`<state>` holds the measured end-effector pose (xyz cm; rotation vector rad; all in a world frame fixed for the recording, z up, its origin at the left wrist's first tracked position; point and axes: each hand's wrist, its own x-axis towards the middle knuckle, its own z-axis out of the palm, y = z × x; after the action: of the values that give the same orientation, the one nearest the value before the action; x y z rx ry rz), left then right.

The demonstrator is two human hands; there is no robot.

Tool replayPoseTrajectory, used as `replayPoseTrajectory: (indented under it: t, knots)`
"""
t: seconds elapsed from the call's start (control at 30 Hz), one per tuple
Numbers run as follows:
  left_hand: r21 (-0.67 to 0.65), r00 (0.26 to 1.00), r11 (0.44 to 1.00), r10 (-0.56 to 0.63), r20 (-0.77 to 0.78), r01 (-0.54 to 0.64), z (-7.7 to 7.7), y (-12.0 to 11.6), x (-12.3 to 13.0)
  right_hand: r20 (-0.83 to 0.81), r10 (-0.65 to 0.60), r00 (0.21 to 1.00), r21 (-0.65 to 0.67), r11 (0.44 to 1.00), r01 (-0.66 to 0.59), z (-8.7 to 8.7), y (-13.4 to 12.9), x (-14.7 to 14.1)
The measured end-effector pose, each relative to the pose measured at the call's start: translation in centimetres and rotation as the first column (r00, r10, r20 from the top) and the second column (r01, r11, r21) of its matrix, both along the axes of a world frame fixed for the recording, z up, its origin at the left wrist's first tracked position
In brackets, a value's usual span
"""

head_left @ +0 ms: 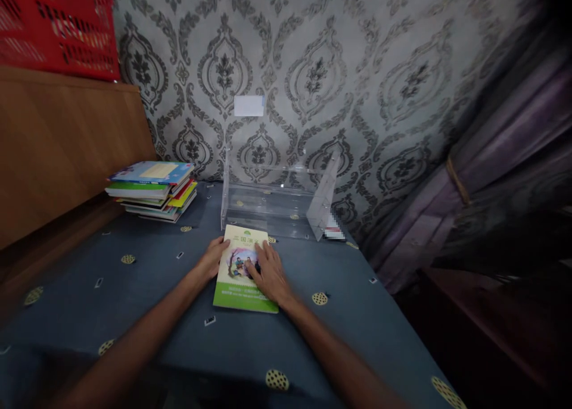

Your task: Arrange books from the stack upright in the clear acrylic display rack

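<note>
A book (238, 267) with a cream and green cover and a coloured picture lies in front of me, its far edge close to a clear acrylic rack (268, 200). My left hand (213, 259) holds the book's left edge, thumb at the cover's upper left; its other fingers are partly hidden. Across the right side of the cover my right hand (271, 275) lies flat, fingers stretched out and somewhat spread. The rack has transparent side panels and shelves, and I see no books on it.
The table has a dark blue patterned cloth (147, 284). Several books form a stack (154, 188) at the back left, beside a wooden cabinet (67, 135) bearing a red basket (58, 30). A tied curtain (429, 200) hangs at the right. Patterned wallpaper covers the wall behind.
</note>
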<state>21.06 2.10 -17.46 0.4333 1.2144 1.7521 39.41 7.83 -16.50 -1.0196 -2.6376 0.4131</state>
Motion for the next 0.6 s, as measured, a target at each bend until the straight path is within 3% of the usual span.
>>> replayPoseTrajectory:
  t: [0.2,0.37,0.47,0.6]
  knots:
    - [-0.005,0.995,0.999,0.049,0.092,-0.049,1.2,-0.6,1.6,-0.251,-0.076,0.965,-0.124,0.991,0.046,-1.6,0.7,0.0]
    - [0.040,0.991,0.999,0.010,0.135,-0.016,3.0,0.2,2.7,-0.596,-0.258,0.760,-0.370,0.929,0.025,-1.0,1.6,0.5]
    - [0.065,0.985,0.996,-0.071,0.157,0.062,3.3,0.6,3.2,-0.660,-0.392,0.640,-0.584,0.804,-0.110,-0.5,2.2,0.9]
    - [-0.020,0.946,0.979,-0.193,0.262,0.205,1.4,-0.8,3.4,-0.567,-0.612,0.551,-0.809,0.540,-0.234,-1.8,2.2,1.3]
